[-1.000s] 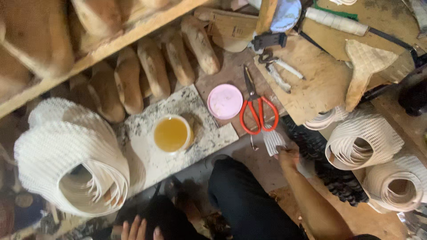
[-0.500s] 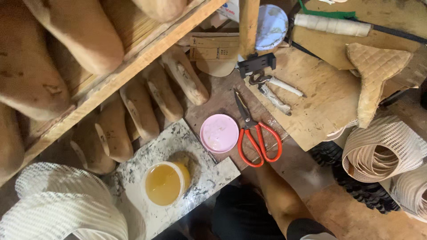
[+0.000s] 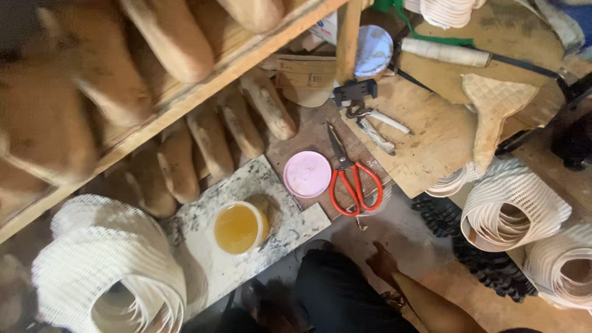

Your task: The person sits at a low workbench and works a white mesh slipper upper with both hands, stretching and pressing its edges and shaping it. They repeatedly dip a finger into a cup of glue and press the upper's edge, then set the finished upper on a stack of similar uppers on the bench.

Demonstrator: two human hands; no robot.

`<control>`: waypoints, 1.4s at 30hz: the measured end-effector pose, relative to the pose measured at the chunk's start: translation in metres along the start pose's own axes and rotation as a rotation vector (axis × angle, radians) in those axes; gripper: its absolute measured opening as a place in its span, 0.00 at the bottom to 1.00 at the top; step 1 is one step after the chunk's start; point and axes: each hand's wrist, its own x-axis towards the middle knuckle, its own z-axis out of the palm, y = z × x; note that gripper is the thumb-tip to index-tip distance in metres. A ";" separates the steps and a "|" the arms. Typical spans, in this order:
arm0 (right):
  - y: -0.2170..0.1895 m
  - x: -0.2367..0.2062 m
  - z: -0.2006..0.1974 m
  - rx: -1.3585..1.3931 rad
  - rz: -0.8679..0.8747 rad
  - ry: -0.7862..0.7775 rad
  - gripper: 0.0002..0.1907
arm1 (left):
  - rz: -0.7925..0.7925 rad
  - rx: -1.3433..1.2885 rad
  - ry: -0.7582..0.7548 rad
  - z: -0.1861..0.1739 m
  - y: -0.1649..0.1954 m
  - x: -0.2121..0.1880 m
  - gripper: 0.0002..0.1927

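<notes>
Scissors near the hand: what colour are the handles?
Orange-red handles on the scissors, with dark metal blades; the head view shows them clearly, beside the pink lid.

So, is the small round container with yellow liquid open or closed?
Open. The small round container shows its yellow liquid from above, and the round pink lid lies beside it, apart.

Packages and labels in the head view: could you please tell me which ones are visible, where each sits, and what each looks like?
Cardboard box: behind the wooden board, under the shelf edge; brown, rectangular, with small dark print.
Printed carton: just above that box, mostly hidden by the wooden post; white with red and blue marks.
Glue tub: on the speckled stone slab; round, open, yellow contents, no label visible.
Pink lid: beside the red-handled scissors; round and plain.
No screens or signs.
</notes>
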 end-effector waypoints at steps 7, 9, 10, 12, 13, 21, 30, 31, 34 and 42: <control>0.012 -0.058 -0.025 -0.187 -0.082 -0.053 0.40 | -0.565 -0.392 0.052 -0.049 0.045 -0.023 0.21; 0.005 -0.064 -0.028 -0.247 -0.100 -0.054 0.41 | -0.648 -0.422 0.020 -0.059 0.047 -0.016 0.24; -0.001 -0.063 -0.029 -0.272 -0.110 -0.051 0.41 | -0.687 -0.429 0.044 -0.063 0.045 -0.011 0.26; -0.014 -0.065 -0.035 -0.324 -0.130 -0.042 0.41 | -0.732 -0.454 0.108 -0.078 0.040 -0.005 0.29; -0.023 -0.067 -0.036 -0.349 -0.141 -0.037 0.42 | -0.777 -0.434 0.092 -0.087 0.035 -0.003 0.29; -0.093 -0.077 -0.022 -0.447 -0.215 -0.030 0.44 | -0.626 -0.347 0.047 -0.138 -0.027 -0.003 0.28; -0.121 -0.063 -0.038 -0.006 -0.630 -0.477 0.47 | -1.101 -1.494 0.687 -0.114 -0.042 -0.025 0.15; -0.125 -0.071 -0.032 0.122 -0.690 -0.591 0.47 | -1.058 -1.593 0.682 -0.116 -0.037 -0.030 0.13; -0.133 -0.118 0.011 0.092 -0.615 -0.430 0.42 | -1.066 -1.731 0.577 -0.121 -0.017 -0.045 0.07; -0.155 -0.230 0.078 0.020 -0.613 -0.657 0.32 | -0.918 -1.744 0.285 -0.104 0.056 -0.083 0.13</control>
